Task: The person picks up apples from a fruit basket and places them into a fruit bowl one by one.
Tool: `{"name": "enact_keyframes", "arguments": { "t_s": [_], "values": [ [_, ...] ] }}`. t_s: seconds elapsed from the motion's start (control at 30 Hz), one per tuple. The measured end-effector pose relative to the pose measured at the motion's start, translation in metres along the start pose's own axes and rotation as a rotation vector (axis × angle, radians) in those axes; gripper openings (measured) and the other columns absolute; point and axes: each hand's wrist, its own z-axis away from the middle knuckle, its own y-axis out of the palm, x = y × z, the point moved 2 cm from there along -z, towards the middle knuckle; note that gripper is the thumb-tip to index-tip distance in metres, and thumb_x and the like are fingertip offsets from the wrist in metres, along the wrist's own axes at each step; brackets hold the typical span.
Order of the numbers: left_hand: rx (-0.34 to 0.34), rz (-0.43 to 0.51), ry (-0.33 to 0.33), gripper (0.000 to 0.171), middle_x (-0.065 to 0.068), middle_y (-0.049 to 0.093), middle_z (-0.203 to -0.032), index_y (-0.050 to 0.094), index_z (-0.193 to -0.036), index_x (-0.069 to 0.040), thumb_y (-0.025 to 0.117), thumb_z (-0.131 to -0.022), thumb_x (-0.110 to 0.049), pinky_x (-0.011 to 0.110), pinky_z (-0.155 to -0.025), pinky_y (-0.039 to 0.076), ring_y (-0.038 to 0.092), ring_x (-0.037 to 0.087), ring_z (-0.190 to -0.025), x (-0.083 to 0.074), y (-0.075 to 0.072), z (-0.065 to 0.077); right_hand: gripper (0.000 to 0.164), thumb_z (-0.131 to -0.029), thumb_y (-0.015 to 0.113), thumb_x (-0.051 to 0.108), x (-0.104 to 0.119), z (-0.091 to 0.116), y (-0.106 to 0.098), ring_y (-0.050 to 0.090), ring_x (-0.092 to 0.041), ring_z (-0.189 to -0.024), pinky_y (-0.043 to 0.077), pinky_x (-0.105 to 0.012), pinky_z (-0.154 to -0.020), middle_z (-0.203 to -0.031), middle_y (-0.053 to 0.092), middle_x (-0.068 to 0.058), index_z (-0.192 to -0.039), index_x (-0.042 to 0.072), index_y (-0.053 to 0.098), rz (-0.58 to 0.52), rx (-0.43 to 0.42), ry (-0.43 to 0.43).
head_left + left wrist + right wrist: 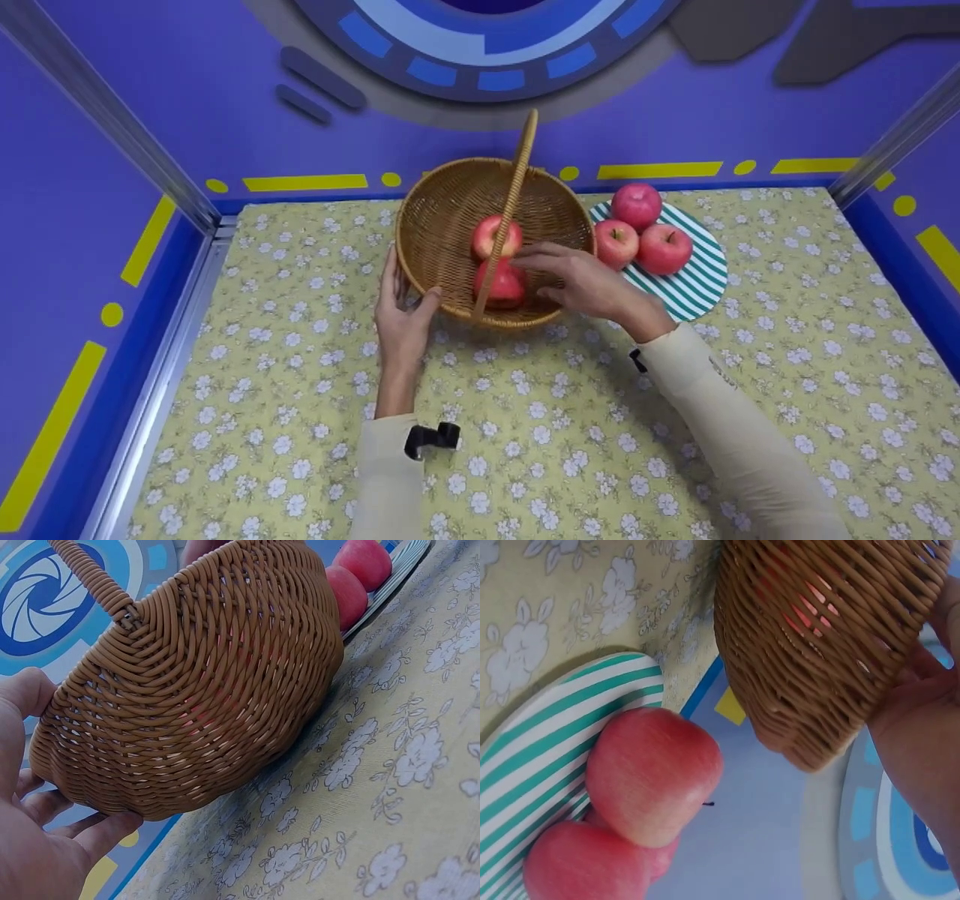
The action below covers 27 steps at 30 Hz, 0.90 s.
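A brown wicker basket (pixel 442 202) with a tall arched handle (pixel 517 176) stands on the table, its opening facing me. My left hand (pixel 403 322) grips its left side, thumb at the rim and fingers against the outer wall (pixel 187 690). Inside lie two red apples, a farther apple (pixel 487 234) and a nearer apple (pixel 510 285), partly behind the handle. My right hand (pixel 581 281) reaches over the right rim, its fingers extended beside the nearer apple. Whether they touch it is unclear. In the right wrist view the basket wall hides the fingertips.
Right of the basket, three red apples (pixel 666 250) sit close together on a round green-and-white striped disc (pixel 697 289). A floral cloth (pixel 300 420) covers the table. A blue-purple panel (pixel 225 135) rises behind it, with side panels left and right.
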Motion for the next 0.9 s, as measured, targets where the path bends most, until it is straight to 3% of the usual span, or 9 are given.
{"name": "enact_keyframes", "arguments": {
  "t_s": [0.27, 0.43, 0.57, 0.73, 0.9],
  "values": [
    [-0.001, 0.017, 0.001, 0.092, -0.003, 0.033, -0.171, 0.029, -0.170, -0.027, 0.075, -0.094, -0.004, 0.032, -0.111, 0.052, 0.040, 0.029, -0.151, 0.001, 0.001, 0.000, 0.056, -0.092, 0.069, -0.015, 0.001, -0.010, 0.010, 0.052, -0.036, -0.142, 0.050, -0.053, -0.114, -0.154, 0.056, -0.015, -0.143, 0.009, 0.069, -0.014, 0.051, -0.076],
    [-0.001, 0.036, -0.010, 0.091, -0.007, 0.033, -0.170, 0.032, -0.168, -0.034, 0.075, -0.094, -0.004, 0.030, -0.109, 0.053, 0.041, 0.027, -0.150, 0.001, 0.001, 0.000, 0.056, -0.091, 0.070, -0.014, 0.003, -0.014, 0.011, 0.053, -0.036, -0.140, 0.055, -0.052, -0.108, -0.153, 0.056, -0.017, -0.141, 0.011, 0.071, 0.010, 0.058, -0.091],
    [0.000, 0.037, -0.007, 0.091, -0.006, 0.033, -0.170, 0.031, -0.169, -0.031, 0.076, -0.094, -0.004, 0.031, -0.110, 0.053, 0.041, 0.027, -0.151, 0.000, 0.001, -0.001, 0.057, -0.091, 0.075, -0.010, 0.004, -0.017, 0.013, 0.056, -0.036, -0.136, 0.058, -0.050, -0.100, -0.152, 0.055, -0.018, -0.143, 0.012, 0.069, 0.038, 0.062, -0.073],
    [-0.004, 0.024, -0.002, 0.091, -0.005, 0.034, -0.170, 0.031, -0.169, -0.030, 0.077, -0.095, -0.005, 0.031, -0.113, 0.050, 0.040, 0.024, -0.150, 0.000, 0.000, 0.000, 0.054, -0.091, 0.084, 0.003, 0.005, -0.021, 0.016, 0.061, -0.035, -0.128, 0.057, -0.050, -0.102, -0.146, 0.057, -0.017, -0.142, 0.010, 0.068, 0.058, 0.059, -0.017],
    [-0.002, 0.010, -0.001, 0.091, -0.005, 0.034, -0.170, 0.030, -0.169, -0.029, 0.077, -0.095, -0.006, 0.031, -0.112, 0.051, 0.041, 0.024, -0.150, -0.001, 0.001, 0.000, 0.049, -0.093, 0.082, 0.007, 0.002, -0.025, 0.018, 0.062, -0.031, -0.120, 0.057, -0.046, -0.100, -0.139, 0.059, -0.016, -0.140, 0.009, 0.067, 0.033, 0.030, 0.064]
  ]
}}
